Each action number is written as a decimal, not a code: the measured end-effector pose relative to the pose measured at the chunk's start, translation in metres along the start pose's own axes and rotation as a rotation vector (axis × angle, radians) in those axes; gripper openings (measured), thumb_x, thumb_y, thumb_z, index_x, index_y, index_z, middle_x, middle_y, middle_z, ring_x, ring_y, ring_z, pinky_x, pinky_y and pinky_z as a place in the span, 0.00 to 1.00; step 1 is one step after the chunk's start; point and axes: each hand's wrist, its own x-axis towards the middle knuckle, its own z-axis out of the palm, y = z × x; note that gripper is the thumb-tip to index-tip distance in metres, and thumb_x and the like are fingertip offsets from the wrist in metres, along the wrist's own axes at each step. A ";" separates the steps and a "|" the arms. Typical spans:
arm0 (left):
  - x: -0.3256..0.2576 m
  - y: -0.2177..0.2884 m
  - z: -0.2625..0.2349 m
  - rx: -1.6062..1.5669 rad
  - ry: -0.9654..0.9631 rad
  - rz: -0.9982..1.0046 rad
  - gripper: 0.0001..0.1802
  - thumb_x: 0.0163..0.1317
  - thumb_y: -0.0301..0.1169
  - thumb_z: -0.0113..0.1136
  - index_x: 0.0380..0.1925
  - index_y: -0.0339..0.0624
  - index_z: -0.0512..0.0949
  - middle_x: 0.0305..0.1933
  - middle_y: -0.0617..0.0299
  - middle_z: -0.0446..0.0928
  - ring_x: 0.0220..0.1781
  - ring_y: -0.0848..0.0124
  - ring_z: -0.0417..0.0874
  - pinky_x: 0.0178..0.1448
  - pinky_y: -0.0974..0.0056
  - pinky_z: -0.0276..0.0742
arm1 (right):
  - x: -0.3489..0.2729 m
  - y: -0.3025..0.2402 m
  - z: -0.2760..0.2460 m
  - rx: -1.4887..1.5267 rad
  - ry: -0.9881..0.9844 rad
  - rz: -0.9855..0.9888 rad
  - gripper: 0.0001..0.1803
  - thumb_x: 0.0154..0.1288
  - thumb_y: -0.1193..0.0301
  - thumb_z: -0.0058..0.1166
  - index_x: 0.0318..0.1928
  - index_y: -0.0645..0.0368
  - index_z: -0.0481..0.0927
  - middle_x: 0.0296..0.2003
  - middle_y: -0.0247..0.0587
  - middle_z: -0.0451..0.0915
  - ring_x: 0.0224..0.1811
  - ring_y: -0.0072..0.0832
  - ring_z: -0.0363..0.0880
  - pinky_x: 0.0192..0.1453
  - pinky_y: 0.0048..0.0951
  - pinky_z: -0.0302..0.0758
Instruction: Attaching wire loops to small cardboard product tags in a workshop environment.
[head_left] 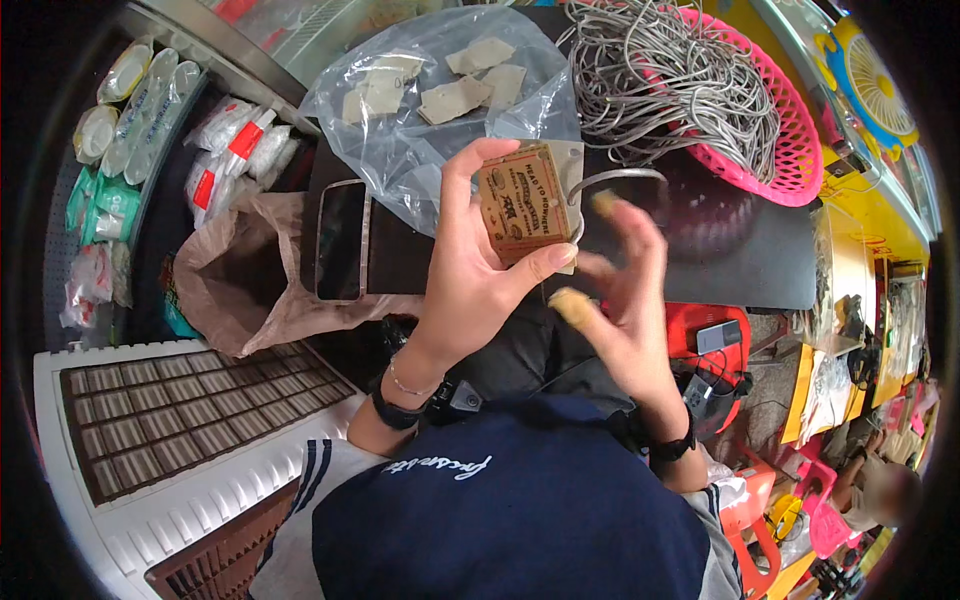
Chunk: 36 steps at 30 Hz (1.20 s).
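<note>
My left hand (pixel 470 240) is closed around a stack of brown printed cardboard tags (pixel 522 200), held up over the table's near edge. The thumb presses the lower right corner and a finger hooks over the top. A grey cord (pixel 622 174) comes off the right side of the tags and curves to the right. Just right of the tags is my right hand (pixel 632 290), slightly blurred. Its thumb and fingers are spread apart, and yellowish coverings wrap the thumb and a fingertip. I see nothing between those fingers.
A clear plastic bag (pixel 420 150) with several cardboard tags (pixel 455 98) lies on the dark table (pixel 740 250). Behind it at right, a pink basket (pixel 800 150) overflows with grey cords (pixel 670 85). At left are a phone (pixel 342 240) and an open brown bag (pixel 230 265).
</note>
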 end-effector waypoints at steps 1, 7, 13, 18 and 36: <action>0.000 0.000 -0.001 -0.001 0.001 0.000 0.42 0.53 0.15 0.64 0.63 0.45 0.52 0.51 0.58 0.70 0.50 0.72 0.76 0.54 0.67 0.76 | -0.001 0.002 -0.002 0.033 -0.107 0.133 0.42 0.58 0.81 0.59 0.67 0.59 0.47 0.62 0.47 0.61 0.52 0.33 0.76 0.55 0.35 0.73; 0.004 0.014 -0.020 0.089 0.107 0.098 0.41 0.54 0.13 0.62 0.64 0.46 0.51 0.51 0.55 0.71 0.50 0.70 0.78 0.52 0.65 0.79 | 0.003 -0.002 -0.034 -0.103 -0.542 0.353 0.20 0.61 0.78 0.57 0.54 0.63 0.72 0.38 0.40 0.81 0.36 0.21 0.80 0.46 0.25 0.75; 0.002 0.022 -0.024 0.060 0.069 0.071 0.42 0.54 0.14 0.62 0.65 0.46 0.50 0.52 0.53 0.71 0.49 0.69 0.78 0.51 0.64 0.79 | 0.008 -0.005 -0.025 -0.197 -0.536 0.131 0.24 0.59 0.73 0.61 0.56 0.62 0.71 0.53 0.40 0.73 0.51 0.26 0.73 0.57 0.29 0.69; -0.005 0.020 -0.004 -0.107 -0.110 -0.091 0.43 0.54 0.16 0.64 0.65 0.46 0.50 0.53 0.56 0.69 0.51 0.70 0.77 0.52 0.66 0.77 | 0.005 0.009 -0.005 -0.110 -0.319 0.046 0.41 0.57 0.71 0.63 0.67 0.64 0.55 0.63 0.45 0.63 0.63 0.32 0.64 0.67 0.35 0.60; -0.001 0.029 -0.068 0.219 0.210 0.038 0.40 0.52 0.13 0.63 0.62 0.44 0.55 0.54 0.58 0.70 0.53 0.72 0.75 0.56 0.66 0.75 | -0.015 -0.021 -0.137 0.572 0.047 -0.119 0.24 0.67 0.54 0.53 0.17 0.51 0.66 0.43 0.42 0.71 0.55 0.35 0.68 0.69 0.46 0.56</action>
